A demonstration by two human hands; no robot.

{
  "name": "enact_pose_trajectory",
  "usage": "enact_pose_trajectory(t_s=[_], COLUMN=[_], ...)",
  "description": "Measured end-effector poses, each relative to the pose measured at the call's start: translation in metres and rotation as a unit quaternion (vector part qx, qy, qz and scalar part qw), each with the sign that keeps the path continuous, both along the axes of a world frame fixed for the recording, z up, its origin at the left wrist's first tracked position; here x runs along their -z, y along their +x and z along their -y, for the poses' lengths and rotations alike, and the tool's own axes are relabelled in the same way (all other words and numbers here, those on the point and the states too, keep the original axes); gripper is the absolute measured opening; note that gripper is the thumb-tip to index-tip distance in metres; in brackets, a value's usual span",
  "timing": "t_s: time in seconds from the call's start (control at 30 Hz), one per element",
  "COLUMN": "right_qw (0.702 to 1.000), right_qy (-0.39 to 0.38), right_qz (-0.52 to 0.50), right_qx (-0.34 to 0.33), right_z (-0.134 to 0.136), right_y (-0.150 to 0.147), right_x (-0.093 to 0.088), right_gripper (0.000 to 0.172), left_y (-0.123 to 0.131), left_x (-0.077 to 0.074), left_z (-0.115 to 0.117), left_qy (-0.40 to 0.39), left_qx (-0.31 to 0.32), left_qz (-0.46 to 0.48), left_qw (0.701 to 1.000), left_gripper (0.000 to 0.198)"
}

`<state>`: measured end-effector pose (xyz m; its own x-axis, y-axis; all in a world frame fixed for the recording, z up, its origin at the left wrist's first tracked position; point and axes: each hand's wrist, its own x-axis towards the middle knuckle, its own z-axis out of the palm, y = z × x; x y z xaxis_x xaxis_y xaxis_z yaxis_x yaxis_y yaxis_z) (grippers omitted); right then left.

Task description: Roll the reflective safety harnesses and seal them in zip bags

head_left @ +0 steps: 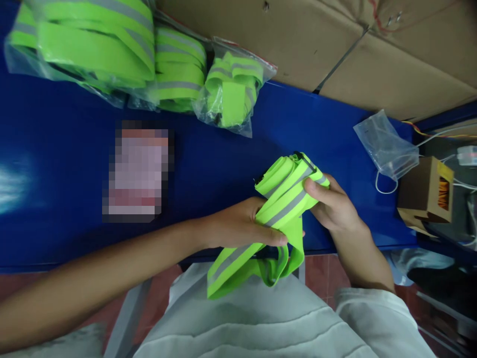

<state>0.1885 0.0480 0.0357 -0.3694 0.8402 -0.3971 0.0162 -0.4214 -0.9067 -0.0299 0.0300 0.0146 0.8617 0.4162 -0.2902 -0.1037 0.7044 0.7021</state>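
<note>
Between my hands is a neon-green reflective strap (286, 209) with a grey stripe, partly folded into a bundle with black fittings at its upper end. My left hand (244, 223) grips the strap's lower middle, its thumb lying across the band. My right hand (335, 204) pinches the folded end, thumb on top and the other fingers mostly hidden behind. Below my left hand the loose length hangs in loops over my lap, past the front edge of the blue table (313, 124).
Clear bags of similar green straps (97, 44) line the back left, with a smaller bag (234, 89) beside them. A blurred-out rectangular item (137, 174) lies at left. An empty plastic bag (387, 144) and a small cardboard box (425, 194) are at right. Large brown cartons (298, 44) stand behind.
</note>
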Motion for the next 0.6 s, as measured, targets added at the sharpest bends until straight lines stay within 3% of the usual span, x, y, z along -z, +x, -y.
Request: enact_pose_trajectory(t_s=[0.17,0.33,0.5,0.6], right_qw=[1.0,0.999,0.991,0.993], right_qy=[0.008,-0.036,-0.11,-0.099], right_qz=[0.014,-0.01,-0.069,-0.041], right_qx=[0.02,0.016,-0.038,-0.045], right_z=[-0.0003,-0.0026,-0.0081,-0.0067], right_y=[0.0027,0.0017,-0.0002,-0.0009], right_x=[-0.0002,-0.0001,0.0009,0.0019], right_gripper=[0.037,0.045,0.058,0.057], left_y=[0.0001,-0.0013,-0.0049,-0.0068], left_x=[0.0011,0.0005,-0.0006,0.0017], left_z=[-0.0039,-0.006,-0.0073,-0.0059], left_qy=[0.059,0.185,0.288,0.34], left_qx=[-0.007,-0.02,-0.043,-0.037], left_qz=[-0.08,-0.142,-0.129,-0.13], left_qw=[0.995,0.972,0.948,0.931], left_gripper=[0.019,0.017,0.017,0.022])
